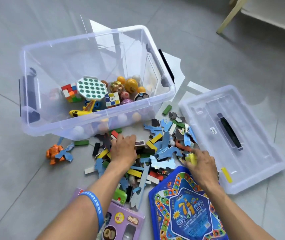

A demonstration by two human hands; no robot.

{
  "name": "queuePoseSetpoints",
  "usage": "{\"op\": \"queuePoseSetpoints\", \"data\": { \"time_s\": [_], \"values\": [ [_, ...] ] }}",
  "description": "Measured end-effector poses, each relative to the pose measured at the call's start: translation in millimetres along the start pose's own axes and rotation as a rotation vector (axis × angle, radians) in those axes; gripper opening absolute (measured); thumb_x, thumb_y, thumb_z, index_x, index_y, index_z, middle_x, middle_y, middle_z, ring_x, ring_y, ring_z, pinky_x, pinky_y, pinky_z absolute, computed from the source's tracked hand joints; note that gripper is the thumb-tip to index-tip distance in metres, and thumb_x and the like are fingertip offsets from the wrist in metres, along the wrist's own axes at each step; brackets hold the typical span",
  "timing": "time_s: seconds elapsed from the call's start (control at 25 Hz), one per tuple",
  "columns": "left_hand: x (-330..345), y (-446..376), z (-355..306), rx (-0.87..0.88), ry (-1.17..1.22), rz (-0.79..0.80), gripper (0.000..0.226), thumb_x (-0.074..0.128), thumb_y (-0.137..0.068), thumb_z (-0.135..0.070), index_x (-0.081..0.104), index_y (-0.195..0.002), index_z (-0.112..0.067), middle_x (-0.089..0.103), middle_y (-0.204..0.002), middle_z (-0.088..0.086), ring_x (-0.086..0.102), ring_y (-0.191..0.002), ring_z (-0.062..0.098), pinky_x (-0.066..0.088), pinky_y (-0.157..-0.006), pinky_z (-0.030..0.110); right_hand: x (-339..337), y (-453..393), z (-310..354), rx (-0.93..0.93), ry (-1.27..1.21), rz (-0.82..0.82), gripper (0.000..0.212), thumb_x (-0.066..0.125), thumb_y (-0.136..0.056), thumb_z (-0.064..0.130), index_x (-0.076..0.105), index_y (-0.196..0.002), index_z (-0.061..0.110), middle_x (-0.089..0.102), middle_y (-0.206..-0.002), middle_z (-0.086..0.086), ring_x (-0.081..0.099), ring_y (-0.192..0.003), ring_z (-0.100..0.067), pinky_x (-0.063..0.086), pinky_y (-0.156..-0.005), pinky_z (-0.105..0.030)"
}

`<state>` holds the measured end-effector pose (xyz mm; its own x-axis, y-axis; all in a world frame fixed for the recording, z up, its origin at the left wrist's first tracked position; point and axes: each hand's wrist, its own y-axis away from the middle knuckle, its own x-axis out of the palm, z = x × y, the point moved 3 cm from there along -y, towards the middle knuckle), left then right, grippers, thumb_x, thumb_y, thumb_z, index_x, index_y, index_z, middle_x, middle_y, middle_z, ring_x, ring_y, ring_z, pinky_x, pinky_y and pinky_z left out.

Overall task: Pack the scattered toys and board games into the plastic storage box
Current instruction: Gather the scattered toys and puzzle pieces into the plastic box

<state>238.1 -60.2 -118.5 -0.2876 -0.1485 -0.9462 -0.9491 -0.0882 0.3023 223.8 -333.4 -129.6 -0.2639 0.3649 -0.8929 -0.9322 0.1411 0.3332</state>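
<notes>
A clear plastic storage box point(93, 80) is seen standing open on the grey tiled floor point(17, 170), towards the upper left of the view. Inside it, two colour cubes, a white and teal octagonal bubble toy point(91, 89), a yellow toy plane point(83, 110) and a cluster of small balls point(129, 87) are gathered on its bottom. Just in front of the box, a heap of coloured domino blocks and blue puzzle pieces point(155, 149) is spread over the floor. The left hand point(123, 149) is laid palm down on this heap, its fingers curled over the blocks; whether any block is truly gripped cannot be told. A blue wristband point(93, 207) is worn on the left forearm. The right hand point(201, 164) is placed at the heap's right edge, and a small yellow block point(191, 158) is pinched in its fingers. The box's clear lid point(233, 135), with a dark handle, is lying flat on the floor to the right, touching the heap. A blue board game point(186, 208) is lying beneath the right forearm, and a purple game box point(121, 220) under the left. An orange robot figure point(54, 153) is left apart, to the left of the heap.
</notes>
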Motion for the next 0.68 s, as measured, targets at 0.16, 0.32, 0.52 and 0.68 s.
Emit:
{"op": "queuePoseSetpoints", "data": {
  "time_s": [0.16, 0.32, 0.52, 0.68],
  "values": [
    [-20, 68, 8, -0.344, 0.775, -0.149, 0.015, 0.058, -0.093, -0.032, 0.059, -0.105, -0.022, 0.067, -0.096, -0.008, 0.058, -0.078, 0.012, 0.045, -0.067, 0.027, -4, 44, 42, 0.361, -0.871, -0.002, 0.033, 0.068, -0.087, 0.037, 0.059, -0.116, 0.024, 0.064, -0.105, -0.007, 0.065, -0.080, -0.024, 0.060, -0.067, -0.047],
    [-29, 135, 18, -0.776, 1.447, -0.173, 0.006, 0.061, -0.090, -0.036, 0.063, -0.087, -0.031, 0.074, -0.097, 0.003, 0.070, -0.077, 0.015, 0.059, -0.070, 0.040, 4, 107, 133, 0.604, -1.452, 0.395, 0.031, 0.066, -0.088, 0.015, 0.056, -0.115, 0.004, 0.065, -0.086, -0.015, 0.059, -0.065, -0.024, 0.053, -0.060, -0.036],
    [-130, 139, 65, -0.705, 1.831, -0.336, 0.017, 0.064, -0.092, -0.027, 0.068, -0.098, -0.011, 0.072, -0.077, 0.003, 0.066, -0.054, 0.016, 0.054, -0.047, 0.027, -66, 116, 238, 0.320, -1.643, 0.568, 0.037, 0.064, -0.088, 0.008, 0.053, -0.124, 0.004, 0.067, -0.098, -0.016, 0.069, -0.081, -0.027, 0.060, -0.067, -0.034],
    [-222, 100, 118, -0.521, 1.685, -0.483, 0.035, 0.055, -0.093, -0.045, 0.067, -0.098, -0.012, 0.072, -0.089, 0.008, 0.071, -0.076, 0.025, 0.053, -0.049, 0.030, -137, 80, 292, 0.110, -1.444, 0.422, 0.048, 0.067, -0.088, 0.016, 0.052, -0.133, 0.008, 0.062, -0.121, -0.015, 0.065, -0.108, -0.029, 0.057, -0.084, -0.033]
  ]
}}
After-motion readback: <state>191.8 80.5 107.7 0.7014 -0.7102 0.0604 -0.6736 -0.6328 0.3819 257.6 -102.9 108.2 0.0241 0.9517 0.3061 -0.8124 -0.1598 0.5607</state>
